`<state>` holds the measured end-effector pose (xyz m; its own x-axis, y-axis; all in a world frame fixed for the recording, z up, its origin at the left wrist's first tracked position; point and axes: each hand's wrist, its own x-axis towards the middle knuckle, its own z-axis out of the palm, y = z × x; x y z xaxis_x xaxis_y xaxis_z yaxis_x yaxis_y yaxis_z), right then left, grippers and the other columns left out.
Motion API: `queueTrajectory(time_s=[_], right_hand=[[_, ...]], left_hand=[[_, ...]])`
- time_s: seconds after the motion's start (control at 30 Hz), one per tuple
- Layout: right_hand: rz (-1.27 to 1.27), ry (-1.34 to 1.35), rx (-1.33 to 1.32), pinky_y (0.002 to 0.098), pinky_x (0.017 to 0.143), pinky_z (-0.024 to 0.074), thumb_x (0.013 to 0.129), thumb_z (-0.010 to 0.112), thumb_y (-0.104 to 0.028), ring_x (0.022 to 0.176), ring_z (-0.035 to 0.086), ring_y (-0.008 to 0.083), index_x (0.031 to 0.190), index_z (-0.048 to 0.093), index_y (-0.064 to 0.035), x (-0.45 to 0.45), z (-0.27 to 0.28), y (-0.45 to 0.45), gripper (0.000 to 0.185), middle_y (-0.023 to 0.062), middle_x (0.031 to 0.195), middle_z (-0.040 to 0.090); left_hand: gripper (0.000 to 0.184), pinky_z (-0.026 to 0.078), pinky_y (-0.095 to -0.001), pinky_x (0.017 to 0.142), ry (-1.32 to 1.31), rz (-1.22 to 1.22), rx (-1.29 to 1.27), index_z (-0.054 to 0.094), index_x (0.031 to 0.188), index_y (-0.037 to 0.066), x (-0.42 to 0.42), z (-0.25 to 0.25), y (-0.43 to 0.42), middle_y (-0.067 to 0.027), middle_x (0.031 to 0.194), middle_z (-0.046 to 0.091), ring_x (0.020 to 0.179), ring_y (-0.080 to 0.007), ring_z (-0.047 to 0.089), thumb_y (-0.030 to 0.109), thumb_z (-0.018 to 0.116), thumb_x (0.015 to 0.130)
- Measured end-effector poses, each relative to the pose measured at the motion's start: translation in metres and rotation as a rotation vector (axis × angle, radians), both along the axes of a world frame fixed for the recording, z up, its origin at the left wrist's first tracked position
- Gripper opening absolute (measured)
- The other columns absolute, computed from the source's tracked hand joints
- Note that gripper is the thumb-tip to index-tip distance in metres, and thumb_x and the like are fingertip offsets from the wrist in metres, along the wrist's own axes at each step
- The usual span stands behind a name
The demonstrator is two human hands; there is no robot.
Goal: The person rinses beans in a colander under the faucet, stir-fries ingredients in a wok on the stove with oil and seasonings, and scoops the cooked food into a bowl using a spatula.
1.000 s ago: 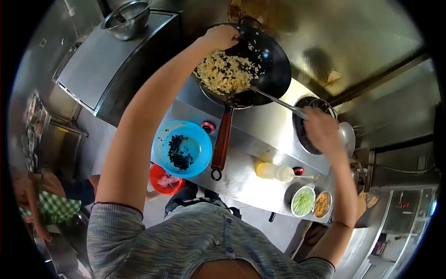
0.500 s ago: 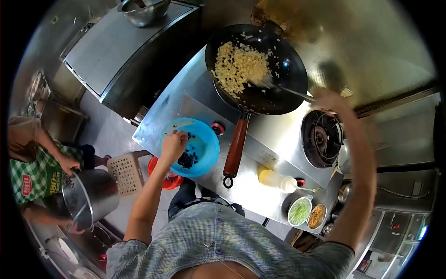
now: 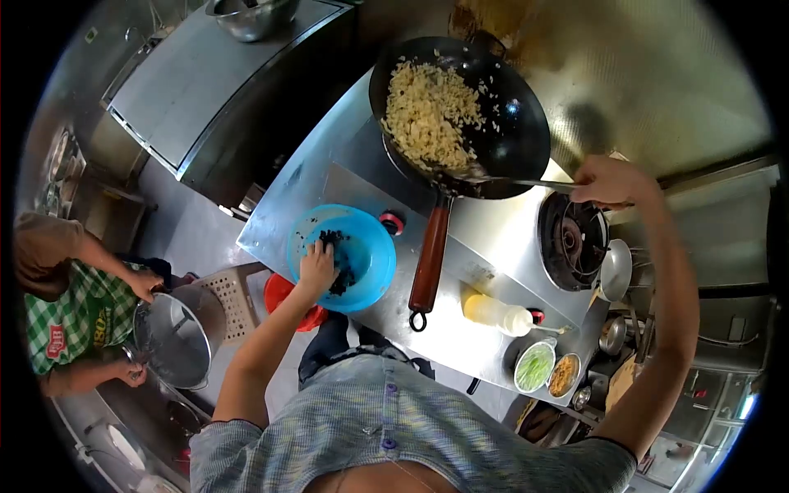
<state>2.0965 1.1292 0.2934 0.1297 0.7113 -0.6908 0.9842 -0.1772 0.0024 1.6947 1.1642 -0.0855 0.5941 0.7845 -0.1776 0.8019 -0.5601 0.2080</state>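
My right hand [image 3: 606,181] is closed around the handle of a metal spatula [image 3: 526,182]. Its head lies low in a black wok [image 3: 518,115], at the near edge of a heap of small pale yellow food pieces [image 3: 427,111]. The wok has a long reddish-brown wooden handle [image 3: 430,259] pointing toward me. My left hand [image 3: 315,269] is inside a light blue plastic bowl [image 3: 378,259], fingers stretched down over small dark pieces of food [image 3: 341,275]. Whether the fingertips have picked any up is hidden.
Right of the wok is a gas burner [image 3: 569,238]. A squeeze bottle [image 3: 497,316], a bowl of chopped greens [image 3: 534,367] and a bowl of orange-brown bits [image 3: 564,375] stand near me. At left, another person [image 3: 74,304] holds a large metal pot [image 3: 197,324] beside a beige crate [image 3: 233,300].
My left hand went from pinched above the bowl to fingers spread lower over the dark pieces. The spatula drew nearer through the food. The other person's pot moved right and tilted.
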Motion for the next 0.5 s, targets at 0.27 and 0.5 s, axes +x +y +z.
queueTrajectory(time_s=[0.27,0.5], right_hand=[[-0.163,-0.008,0.447,0.0329,0.045,0.0407,0.072,0.059,-0.022,0.046,0.049,0.02,0.073,0.057,0.006,0.037,-0.056,0.024,0.028,0.0109,0.059,0.054],[-0.195,-0.181,0.444,0.0383,0.059,0.044,0.07,0.062,-0.027,0.064,0.058,0.0267,0.076,0.061,0.0027,0.053,-0.092,0.014,0.03,0.0192,0.066,0.058]], left_hand=[[0.079,0.046,-0.0406,0.079,0.03,0.031,-0.011,0.037,0.121,0.005,0.011,-0.008,-0.004,-0.0189,0.12,0.031,0.107,-0.0364,0.038,0.031,0.075,0.057],[0.076,0.047,-0.0411,0.074,0.076,0.06,-0.165,0.038,0.116,0.008,0.017,0.013,-0.013,-0.0179,0.114,0.033,0.098,-0.0357,0.044,0.028,0.077,0.053]])
